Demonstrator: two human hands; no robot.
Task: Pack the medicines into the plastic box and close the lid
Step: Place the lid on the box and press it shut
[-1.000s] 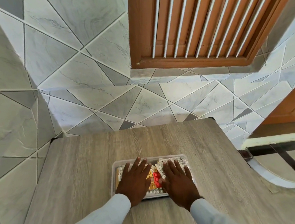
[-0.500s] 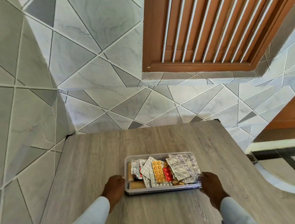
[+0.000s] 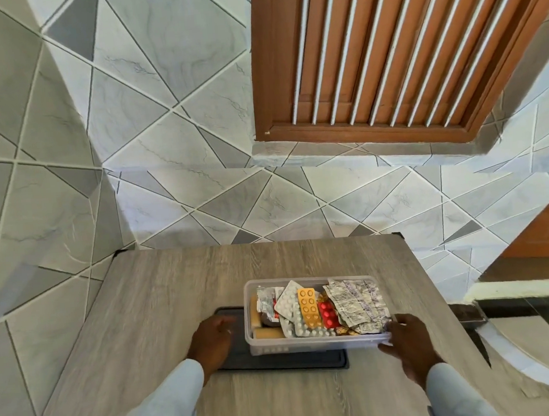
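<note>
The left hand (image 3: 213, 342), fingers spread flat, rests on a dark lid (image 3: 279, 363) lying on the wooden surface (image 3: 163, 308). To its right the clear plastic box (image 3: 316, 341), filled with medicines (image 3: 320, 306), is gripped at its near right corner by the right hand (image 3: 408, 340).

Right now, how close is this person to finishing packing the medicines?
Packing looks done: the blister packs fill the plastic box. In hand: the left hand rests on the dark lid under the box, and the right hand grips the box's corner. Left: closing the lid.

Dark lid (image 3: 279, 365) — mostly under box (image 3: 310, 344)
</note>
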